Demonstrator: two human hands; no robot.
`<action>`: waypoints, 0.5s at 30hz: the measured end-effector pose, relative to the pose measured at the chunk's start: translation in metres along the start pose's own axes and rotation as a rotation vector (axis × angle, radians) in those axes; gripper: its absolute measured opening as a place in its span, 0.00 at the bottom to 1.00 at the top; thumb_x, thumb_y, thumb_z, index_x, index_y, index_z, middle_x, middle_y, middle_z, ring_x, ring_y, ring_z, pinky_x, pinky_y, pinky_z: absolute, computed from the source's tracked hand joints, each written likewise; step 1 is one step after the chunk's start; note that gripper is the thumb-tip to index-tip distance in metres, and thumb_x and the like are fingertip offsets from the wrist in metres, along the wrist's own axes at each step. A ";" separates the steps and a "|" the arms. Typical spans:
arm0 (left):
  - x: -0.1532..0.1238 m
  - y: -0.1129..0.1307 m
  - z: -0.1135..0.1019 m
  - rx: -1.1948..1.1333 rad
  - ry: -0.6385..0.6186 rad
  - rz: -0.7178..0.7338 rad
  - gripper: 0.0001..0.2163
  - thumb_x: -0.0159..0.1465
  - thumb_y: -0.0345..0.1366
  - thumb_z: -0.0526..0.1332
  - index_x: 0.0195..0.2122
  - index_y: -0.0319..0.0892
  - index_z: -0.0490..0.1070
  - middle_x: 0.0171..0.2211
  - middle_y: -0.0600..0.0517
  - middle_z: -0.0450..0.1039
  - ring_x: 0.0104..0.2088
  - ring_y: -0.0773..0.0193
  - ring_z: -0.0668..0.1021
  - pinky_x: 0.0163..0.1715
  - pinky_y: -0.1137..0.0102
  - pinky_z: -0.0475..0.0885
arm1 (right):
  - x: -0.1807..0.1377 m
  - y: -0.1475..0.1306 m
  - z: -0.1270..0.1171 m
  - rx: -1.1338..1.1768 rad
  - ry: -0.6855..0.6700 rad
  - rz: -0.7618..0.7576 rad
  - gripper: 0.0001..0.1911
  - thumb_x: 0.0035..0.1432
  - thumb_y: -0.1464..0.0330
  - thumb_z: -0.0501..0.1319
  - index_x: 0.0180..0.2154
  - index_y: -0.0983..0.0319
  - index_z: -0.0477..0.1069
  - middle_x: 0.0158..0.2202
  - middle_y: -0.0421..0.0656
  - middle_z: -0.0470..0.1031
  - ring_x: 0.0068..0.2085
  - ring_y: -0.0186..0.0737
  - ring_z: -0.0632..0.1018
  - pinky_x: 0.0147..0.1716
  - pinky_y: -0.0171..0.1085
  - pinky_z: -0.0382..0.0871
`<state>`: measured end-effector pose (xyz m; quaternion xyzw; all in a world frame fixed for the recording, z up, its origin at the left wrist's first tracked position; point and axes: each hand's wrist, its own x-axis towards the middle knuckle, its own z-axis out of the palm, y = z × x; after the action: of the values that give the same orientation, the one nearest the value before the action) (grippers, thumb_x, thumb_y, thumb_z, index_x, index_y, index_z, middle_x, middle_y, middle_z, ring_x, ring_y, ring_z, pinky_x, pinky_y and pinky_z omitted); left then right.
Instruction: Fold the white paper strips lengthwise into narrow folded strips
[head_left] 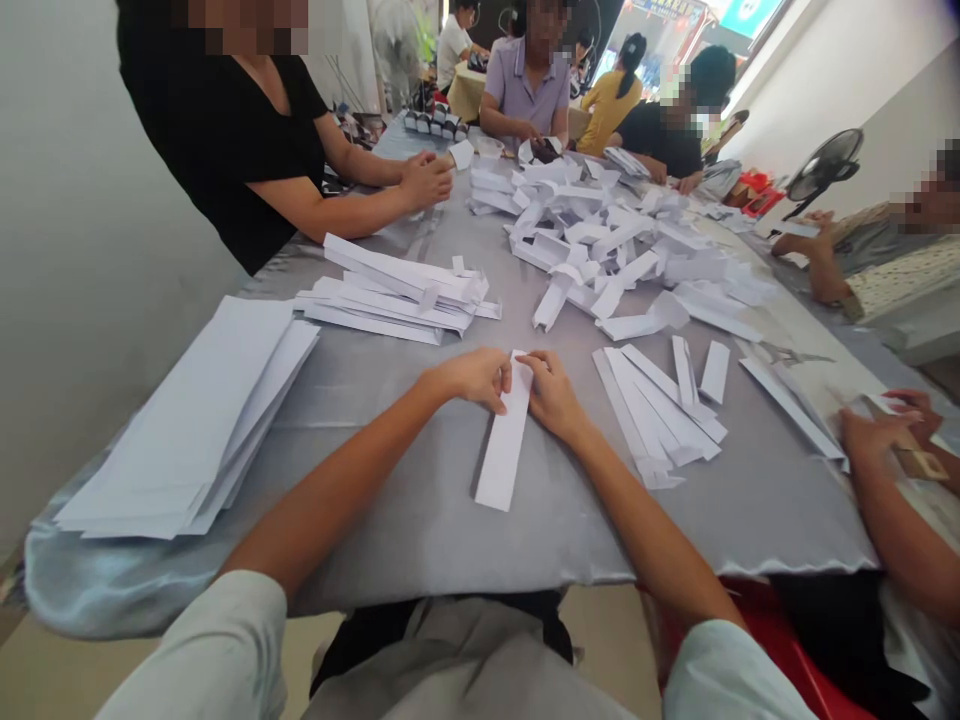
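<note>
the hands (478, 376) hide part of the white strip (505, 455); the far banner (652, 14) is blurred.

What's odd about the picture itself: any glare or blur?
In the head view, the silvery tablecloth shines at its near left corner, and a pale blue panel glows at the top; in that same view, the distant yellow shirt looks soft, square blocks cover faces, and the held white strip looks clearer.

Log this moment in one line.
left hand: touching white strip near its far end | right hand: same strip, same end | left side: sheet stack on grey tablecloth | right side: fanned strips
</note>
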<state>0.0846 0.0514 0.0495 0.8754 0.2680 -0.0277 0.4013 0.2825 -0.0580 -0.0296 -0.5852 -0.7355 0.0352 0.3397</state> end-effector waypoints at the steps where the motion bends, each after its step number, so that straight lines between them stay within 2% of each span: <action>1: 0.000 0.000 0.001 0.013 -0.002 -0.014 0.17 0.47 0.38 0.79 0.36 0.42 0.78 0.33 0.52 0.82 0.34 0.59 0.83 0.31 0.70 0.71 | -0.002 0.002 0.001 0.016 -0.002 -0.016 0.30 0.62 0.79 0.55 0.65 0.62 0.69 0.60 0.57 0.68 0.62 0.53 0.73 0.64 0.54 0.71; 5: -0.002 0.002 -0.002 0.075 -0.011 -0.071 0.17 0.48 0.38 0.79 0.36 0.43 0.78 0.33 0.53 0.82 0.35 0.58 0.82 0.32 0.70 0.70 | -0.006 0.006 -0.001 0.040 -0.009 -0.025 0.36 0.59 0.81 0.51 0.68 0.64 0.65 0.65 0.60 0.65 0.66 0.53 0.72 0.65 0.55 0.71; 8: -0.005 0.003 -0.004 0.140 -0.019 -0.128 0.15 0.48 0.35 0.79 0.35 0.43 0.79 0.32 0.54 0.82 0.35 0.58 0.82 0.33 0.70 0.69 | -0.007 0.003 -0.005 0.032 -0.036 -0.022 0.29 0.62 0.79 0.51 0.63 0.64 0.70 0.64 0.59 0.68 0.63 0.53 0.75 0.64 0.55 0.72; 10: -0.006 0.003 -0.004 0.167 -0.023 -0.159 0.16 0.49 0.35 0.79 0.37 0.44 0.79 0.33 0.54 0.82 0.36 0.57 0.83 0.33 0.70 0.69 | -0.007 -0.003 -0.008 0.008 -0.059 -0.007 0.22 0.68 0.75 0.51 0.58 0.64 0.73 0.62 0.59 0.71 0.62 0.53 0.76 0.64 0.54 0.73; 12: -0.006 0.003 -0.002 0.177 -0.021 -0.171 0.21 0.50 0.36 0.79 0.45 0.44 0.79 0.35 0.54 0.83 0.38 0.56 0.83 0.34 0.70 0.70 | -0.007 -0.011 -0.011 -0.041 -0.068 0.029 0.17 0.74 0.68 0.52 0.56 0.65 0.75 0.61 0.59 0.74 0.62 0.55 0.77 0.64 0.54 0.73; 15: -0.006 0.001 0.000 0.187 -0.007 -0.145 0.37 0.52 0.39 0.79 0.63 0.44 0.71 0.43 0.51 0.84 0.44 0.53 0.84 0.36 0.70 0.72 | -0.008 -0.022 -0.015 -0.127 -0.084 0.064 0.21 0.74 0.58 0.58 0.56 0.66 0.75 0.61 0.60 0.75 0.62 0.59 0.76 0.63 0.56 0.73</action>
<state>0.0806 0.0479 0.0517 0.8871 0.3256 -0.0846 0.3159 0.2728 -0.0774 -0.0120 -0.6269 -0.7307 0.0237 0.2693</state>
